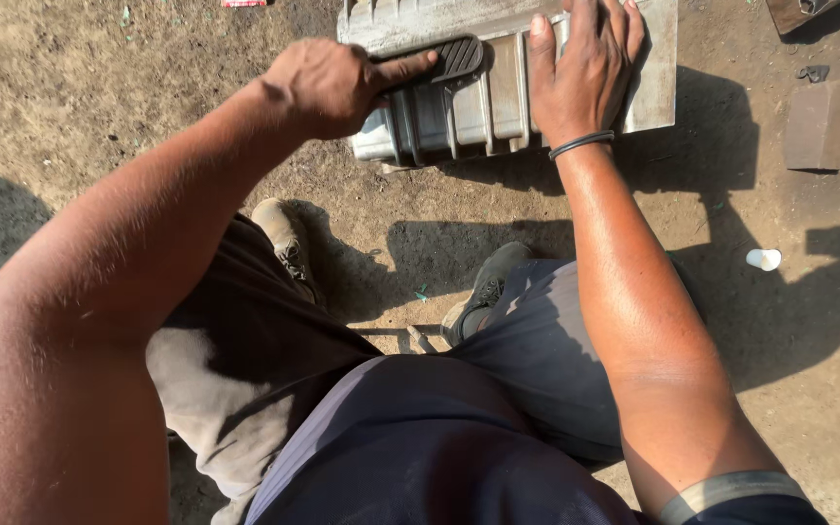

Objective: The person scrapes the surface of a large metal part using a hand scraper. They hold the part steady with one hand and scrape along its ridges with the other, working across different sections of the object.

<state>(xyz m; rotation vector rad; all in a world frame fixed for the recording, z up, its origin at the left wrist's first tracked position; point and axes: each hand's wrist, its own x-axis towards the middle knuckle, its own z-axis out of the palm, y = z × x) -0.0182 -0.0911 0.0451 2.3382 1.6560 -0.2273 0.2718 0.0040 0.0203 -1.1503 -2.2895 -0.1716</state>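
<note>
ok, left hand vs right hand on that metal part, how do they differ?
The left hand is closed around a black handled tool; the right hand holds nothing. The left hand is fisted with the thumb laid along the tool; the right hand lies flat, fingers spread on the metal part. The right wrist wears a black band; the left wrist is bare. Both are over the same ribbed metal part on the dirt.
</note>
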